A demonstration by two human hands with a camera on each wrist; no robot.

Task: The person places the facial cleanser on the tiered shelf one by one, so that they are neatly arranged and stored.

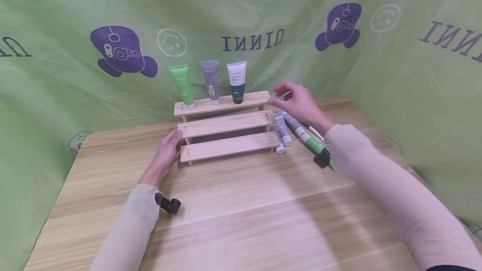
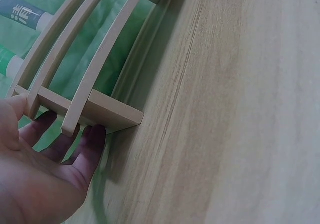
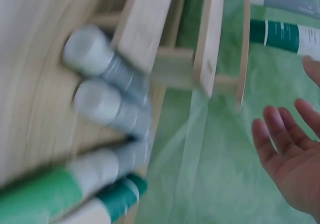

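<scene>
A three-tier wooden display rack (image 1: 229, 146) stands on the table. Along its top tier are a green tube (image 1: 183, 85), a grey-purple tube (image 1: 210, 79) and a white and dark green tube (image 1: 237, 79), all upright on their caps. My left hand (image 1: 167, 152) grips the rack's left end, with the thumb at a shelf edge and the fingers (image 2: 92, 146) by the side panel. Beyond the top tier's right end, my right hand (image 1: 299, 101) hovers with parted, loosely bent fingers and nothing in them.
Right of the rack lie several tubes: grey-purple tubes (image 1: 283, 129), a green tube (image 1: 314, 144) and, partly under the right forearm, a white and dark green tube (image 3: 120, 198). A green printed curtain (image 1: 203, 7) hangs behind the wooden table (image 1: 226, 216).
</scene>
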